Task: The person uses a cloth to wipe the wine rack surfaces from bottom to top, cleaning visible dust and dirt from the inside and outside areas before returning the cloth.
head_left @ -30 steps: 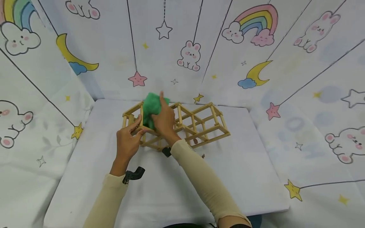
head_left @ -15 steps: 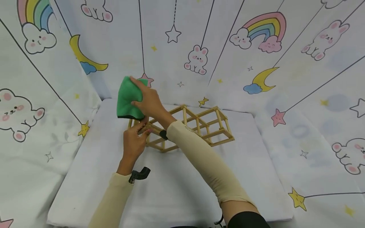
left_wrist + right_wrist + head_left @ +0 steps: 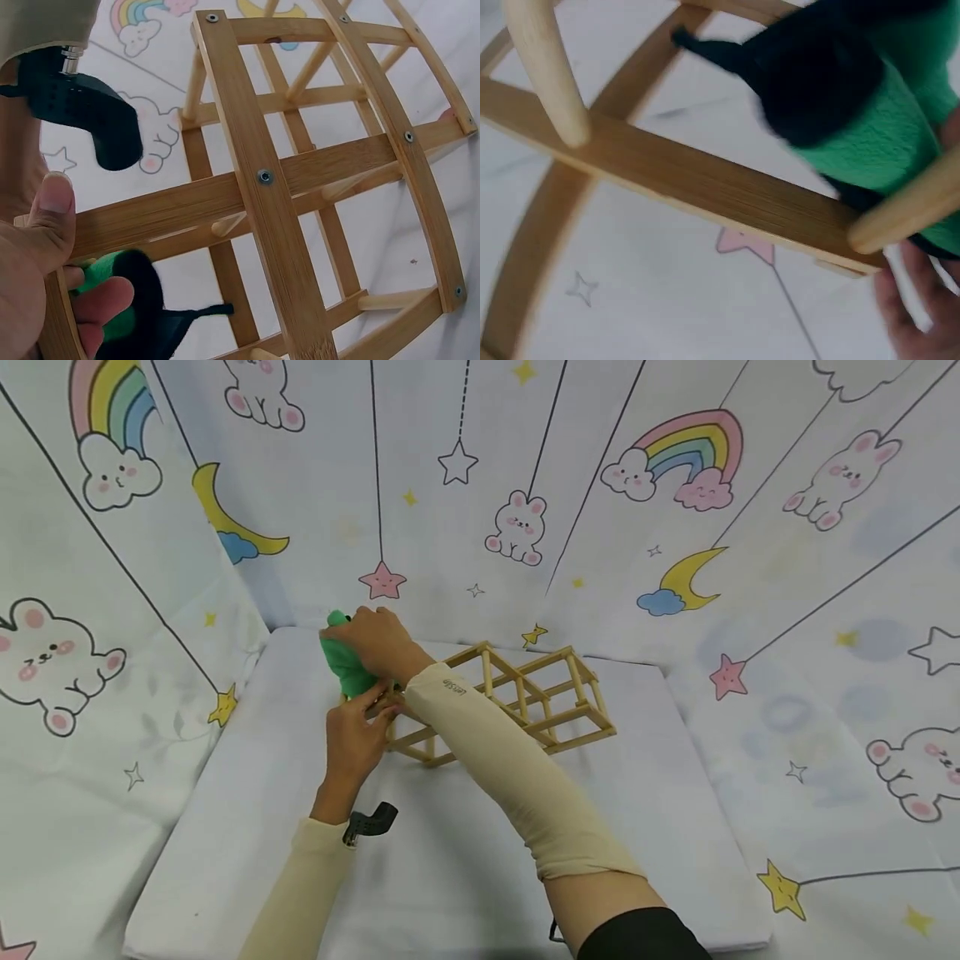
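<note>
In the head view my left hand (image 3: 352,739) grips the left end of a slatted wooden rack (image 3: 558,717). My right hand (image 3: 382,643) holds a green cloth (image 3: 341,664) bunched against that same end, just above the left fingers. The left wrist view shows the left thumb on a flat slat, the fingers curled round the end, and the cloth (image 3: 112,274) behind them. Black trim and a dark hanging loop show on the cloth (image 3: 870,142) in the right wrist view, beside a slat (image 3: 720,184) and a round peg (image 3: 922,206). The rack's left end is mostly hidden by the hands.
The rack stands towards the back of a white-covered table (image 3: 465,877). A white backdrop (image 3: 315,493) printed with rainbows, rabbits and stars rises behind and at both sides. A black camera mount (image 3: 371,822) juts from the left wrist.
The right hand has taken the cloth from inside the rack, up and left, then lowered it onto the left end, bunching it. The left hand keeps its grip. The head view has shifted slightly.
</note>
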{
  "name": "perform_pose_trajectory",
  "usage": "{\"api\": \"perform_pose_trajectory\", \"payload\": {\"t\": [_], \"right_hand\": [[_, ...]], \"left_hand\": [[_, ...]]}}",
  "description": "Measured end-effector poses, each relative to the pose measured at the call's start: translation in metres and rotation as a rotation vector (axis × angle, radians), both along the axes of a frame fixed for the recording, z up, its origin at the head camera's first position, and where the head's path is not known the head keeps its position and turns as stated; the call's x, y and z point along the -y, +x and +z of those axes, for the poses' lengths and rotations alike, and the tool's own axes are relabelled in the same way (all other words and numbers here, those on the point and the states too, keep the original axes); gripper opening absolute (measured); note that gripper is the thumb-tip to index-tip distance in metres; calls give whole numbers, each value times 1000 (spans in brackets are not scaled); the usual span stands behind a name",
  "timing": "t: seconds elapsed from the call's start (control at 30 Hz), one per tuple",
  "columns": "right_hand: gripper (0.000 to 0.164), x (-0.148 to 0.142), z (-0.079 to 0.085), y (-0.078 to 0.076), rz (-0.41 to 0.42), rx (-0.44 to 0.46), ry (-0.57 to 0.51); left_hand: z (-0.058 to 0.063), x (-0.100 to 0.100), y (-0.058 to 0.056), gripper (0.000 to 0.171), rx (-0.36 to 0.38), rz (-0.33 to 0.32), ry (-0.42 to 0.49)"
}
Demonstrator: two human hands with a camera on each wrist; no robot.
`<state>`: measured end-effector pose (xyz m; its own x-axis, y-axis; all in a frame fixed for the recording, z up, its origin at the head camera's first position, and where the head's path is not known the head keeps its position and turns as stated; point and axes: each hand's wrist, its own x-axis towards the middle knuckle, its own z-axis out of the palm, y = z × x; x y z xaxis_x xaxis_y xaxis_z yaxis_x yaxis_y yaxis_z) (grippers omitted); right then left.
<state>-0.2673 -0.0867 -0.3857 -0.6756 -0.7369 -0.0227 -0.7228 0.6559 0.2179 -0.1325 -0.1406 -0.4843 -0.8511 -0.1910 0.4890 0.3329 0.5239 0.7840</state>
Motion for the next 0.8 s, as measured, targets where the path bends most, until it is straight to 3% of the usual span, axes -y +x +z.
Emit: {"api": "perform_pose_trajectory", "payload": {"t": [0.07,0.13,0.27,0.37,0.47,0.53,0.6,0.7,0.8], "right_hand": [[69,-2,-1,-1,19,-81,-79],[72,-5,0,0,10,-105,-157],[72,-11,3,4,-29,-44,-115],[73,-19,2,4,-53,-130,-155],[72,-36,9,7,-149,-217,-513],[70,-55,22,15,-188,-159,-823],[77,-82,37,26,-211,-37,-1082],[85,-136,54,45,-219,123,-1333],[87,-201,56,66,-248,205,-1485]], "left_hand": [[-1,-1,-1,54,-6,-3,3],[-2,-2,-2,53,-20,-9,4],[-2,-4,-4,53,-28,-26,9],[-3,-5,-3,52,-15,-25,7],[-3,-6,-5,55,-20,-25,-12],[-3,-6,-7,57,-41,-24,-19],[-3,-6,-9,60,-60,-25,-20],[-3,-4,-13,61,-80,-28,-8],[-3,-3,-17,61,-79,-36,-6]]}}
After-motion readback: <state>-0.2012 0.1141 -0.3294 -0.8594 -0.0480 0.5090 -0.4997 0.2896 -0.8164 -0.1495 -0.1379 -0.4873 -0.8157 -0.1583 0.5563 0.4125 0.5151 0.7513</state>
